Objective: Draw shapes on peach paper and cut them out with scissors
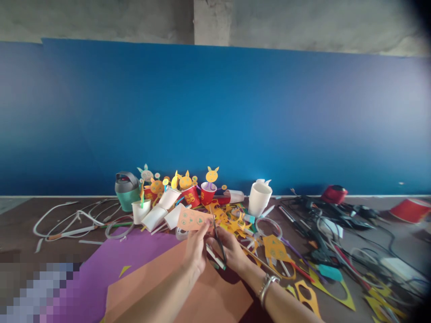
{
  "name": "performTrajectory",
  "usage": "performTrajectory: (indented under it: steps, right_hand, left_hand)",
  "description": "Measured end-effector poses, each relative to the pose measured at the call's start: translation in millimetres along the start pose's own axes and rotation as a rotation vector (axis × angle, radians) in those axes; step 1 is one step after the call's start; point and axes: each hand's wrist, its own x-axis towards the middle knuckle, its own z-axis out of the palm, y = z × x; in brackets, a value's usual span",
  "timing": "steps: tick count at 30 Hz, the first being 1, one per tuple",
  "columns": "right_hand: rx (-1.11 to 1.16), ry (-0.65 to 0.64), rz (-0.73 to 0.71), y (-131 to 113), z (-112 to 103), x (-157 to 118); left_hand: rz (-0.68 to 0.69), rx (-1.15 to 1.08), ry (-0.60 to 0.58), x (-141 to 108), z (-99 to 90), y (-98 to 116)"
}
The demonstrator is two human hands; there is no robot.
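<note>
Marked orange paper (pixel 192 220); scissors (pixel 220 245) at edge

Left of the fingers (pixel 204 228), room over the flat purple paper (pixel 139 247); paper cups (pixel 155 218) block just beyond them; yellow paper scraps (pixel 234 223) crowd their right.

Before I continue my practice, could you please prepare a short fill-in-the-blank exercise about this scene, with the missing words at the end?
1. The scissors are held in the person's ____ hand.
2. The small orange paper with drawings is held in the person's ____ hand.
3. The large orange sheet lies partly over a ____ sheet.
4. The wide board behind the tall white cup is mainly ____ in colour.

Missing words: right; left; purple; blue.
</note>
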Motion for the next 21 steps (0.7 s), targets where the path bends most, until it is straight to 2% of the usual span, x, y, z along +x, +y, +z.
performTrajectory:
  steps: [18,21]
  right_hand:
    - [0.026,-0.015,0.03,-1.4,-0.4,-0.4]
    - [0.032,-0.021,0.022,1.2,-1.1,-0.2]
  left_hand:
    - [0.003,0.003,-0.017,2.1,-0.6,2.3]
    - [0.01,0.021,0.015,3.7,-2.1,2.8]
